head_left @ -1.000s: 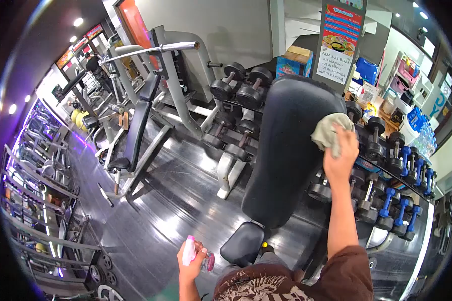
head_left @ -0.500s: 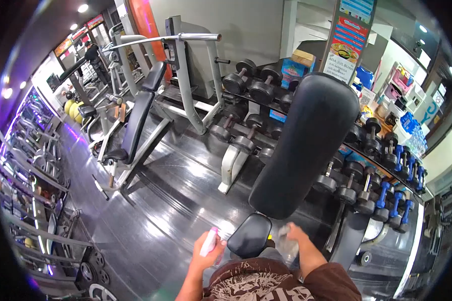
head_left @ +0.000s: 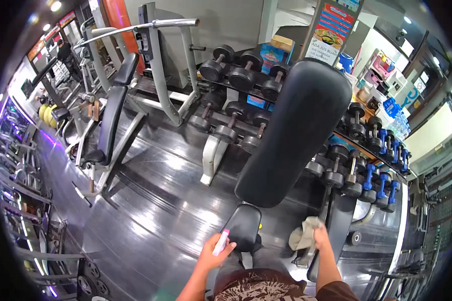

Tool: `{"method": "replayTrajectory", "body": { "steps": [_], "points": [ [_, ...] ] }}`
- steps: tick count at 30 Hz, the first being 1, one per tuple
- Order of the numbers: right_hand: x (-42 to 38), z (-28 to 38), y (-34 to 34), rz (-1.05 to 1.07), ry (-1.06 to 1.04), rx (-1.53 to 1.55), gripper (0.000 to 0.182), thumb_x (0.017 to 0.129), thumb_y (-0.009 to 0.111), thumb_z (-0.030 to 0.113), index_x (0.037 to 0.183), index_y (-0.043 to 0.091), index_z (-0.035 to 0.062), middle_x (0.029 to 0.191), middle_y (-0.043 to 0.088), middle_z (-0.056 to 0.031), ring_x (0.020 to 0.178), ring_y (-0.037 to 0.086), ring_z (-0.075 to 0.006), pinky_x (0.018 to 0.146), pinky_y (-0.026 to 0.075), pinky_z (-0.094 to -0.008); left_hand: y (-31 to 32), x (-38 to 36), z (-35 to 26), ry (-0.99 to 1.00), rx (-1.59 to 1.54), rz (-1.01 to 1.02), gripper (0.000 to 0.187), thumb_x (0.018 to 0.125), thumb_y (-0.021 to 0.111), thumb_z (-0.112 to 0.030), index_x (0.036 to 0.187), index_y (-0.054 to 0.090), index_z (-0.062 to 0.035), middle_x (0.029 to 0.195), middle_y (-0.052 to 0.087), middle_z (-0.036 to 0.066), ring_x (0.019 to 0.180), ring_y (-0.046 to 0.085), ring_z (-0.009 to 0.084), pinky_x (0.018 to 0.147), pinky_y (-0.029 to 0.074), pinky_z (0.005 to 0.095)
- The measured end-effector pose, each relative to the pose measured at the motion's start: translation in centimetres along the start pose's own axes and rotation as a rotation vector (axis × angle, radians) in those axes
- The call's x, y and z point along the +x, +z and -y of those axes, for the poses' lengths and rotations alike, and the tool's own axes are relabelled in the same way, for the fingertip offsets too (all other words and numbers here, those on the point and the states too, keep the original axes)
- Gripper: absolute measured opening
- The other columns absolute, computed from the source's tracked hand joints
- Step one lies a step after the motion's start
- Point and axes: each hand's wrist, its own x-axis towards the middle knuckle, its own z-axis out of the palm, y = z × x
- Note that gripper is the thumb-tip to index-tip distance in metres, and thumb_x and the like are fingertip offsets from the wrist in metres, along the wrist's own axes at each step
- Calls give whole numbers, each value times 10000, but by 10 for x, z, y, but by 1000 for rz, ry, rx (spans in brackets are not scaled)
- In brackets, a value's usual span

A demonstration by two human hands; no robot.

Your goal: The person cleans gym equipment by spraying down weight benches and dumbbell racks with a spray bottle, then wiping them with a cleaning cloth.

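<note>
My left hand (head_left: 211, 256) is closed around a small white bottle with a pink top (head_left: 220, 243), just left of the black bench seat (head_left: 245, 228). Crumpled and greyish beige, a cloth (head_left: 304, 235) hangs from my closed right hand (head_left: 321, 238), to the right of the seat. Beyond both hands rises the black padded backrest (head_left: 296, 125) of the bench, tilted up and away from me. Neither the bottle nor the cloth touches the backrest.
A rack of black dumbbells (head_left: 242, 78) stands behind the backrest, with blue dumbbells (head_left: 369, 176) at its right. Another bench (head_left: 113, 118) and a barbell (head_left: 176, 23) are at the left. A person (head_left: 65, 56) stands far back.
My right hand has swung out to the right with the cloth, away from the seat. My left hand still holds the bottle beside the seat. The view has shifted slightly.
</note>
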Motion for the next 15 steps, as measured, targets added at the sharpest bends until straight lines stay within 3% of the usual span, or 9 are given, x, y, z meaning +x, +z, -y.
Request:
{"method": "replayTrajectory", "body": {
  "steps": [1, 2, 4, 5, 7, 9, 11, 12, 15],
  "points": [
    [6, 39, 19, -154, -235, -222, 358, 942, 536, 58, 1298, 567, 41, 1174, 680, -122, 1169, 629, -300, 1013, 487, -423, 0, 0, 9, 18, 14, -31, 236, 868, 810, -177, 866, 603, -65, 693, 543, -36, 659, 501, 57, 590, 426, 259],
    [-2, 102, 39, -164, -390, -392, 457, 933, 562, 47, 1382, 484, 18, 1272, 626, -164, 1238, 582, -302, 1062, 442, -397, 0, -2, 19, 32, 30, -63, 235, 867, 810, -175, 864, 602, -65, 692, 541, -35, 658, 499, 58, 589, 425, 259],
    [-5, 193, 82, -324, -945, -619, 619, 890, 645, 69, 1471, 428, 70, 1362, 516, -230, 1255, 522, -402, 1083, 402, -438, 2, -8, 32, 2, 26, -119, 215, 876, 786, -124, 862, 580, -65, 717, 583, -9, 628, 547, 69, 577, 457, 258],
    [-11, 237, 106, -393, -1005, -715, 674, 823, 675, 52, 1462, 477, 134, 1366, 476, -204, 1224, 482, -425, 1055, 385, -494, 3, -11, 38, -15, 26, -147, 209, 880, 775, -99, 862, 570, -65, 729, 603, 4, 613, 571, 75, 571, 472, 257],
    [16, 285, 148, -618, -1196, -919, 645, 806, 712, 101, 1420, 545, 201, 1343, 486, -168, 1171, 491, -398, 1009, 375, -537, 5, -18, 51, -65, 75, -215, 210, 874, 775, -77, 872, 567, -53, 725, 597, 8, 628, 579, 84, 587, 488, 266],
    [82, 288, 174, -690, -1337, -964, 631, 777, 741, 144, 1373, 595, 290, 1346, 487, -129, 1187, 468, -380, 952, 362, -584, 11, -21, 72, -169, 51, -283, 209, 873, 776, -72, 879, 568, -44, 719, 592, 8, 653, 588, 87, 596, 495, 270],
    [134, 262, 202, -771, -1234, -1054, 666, 736, 740, 124, 1342, 607, 368, 1349, 492, -86, 1174, 454, -361, 906, 365, -574, 17, -20, 89, -164, 106, -346, 216, 866, 787, -92, 885, 579, -35, 728, 601, 15, 676, 584, 89, 608, 502, 276],
    [160, 235, 206, -809, -1295, -1130, 694, 692, 736, 114, 1310, 616, 404, 1352, 492, -36, 1166, 438, -338, 885, 378, -582, 24, -23, 103, -172, 87, -393, 221, 860, 797, -115, 881, 591, -37, 728, 610, 15, 675, 571, 86, 622, 494, 275],
    [180, 154, 237, -580, -1195, -1235, 645, 688, 725, 135, 1268, 635, 404, 1309, 524, -5, 1098, 472, -320, 823, 436, -548, 46, -16, 145, -276, -51, -480, 216, 851, 801, -120, 880, 605, -33, 732, 626, 24, 667, 564, 85, 632, 490, 275]
  ]
}}
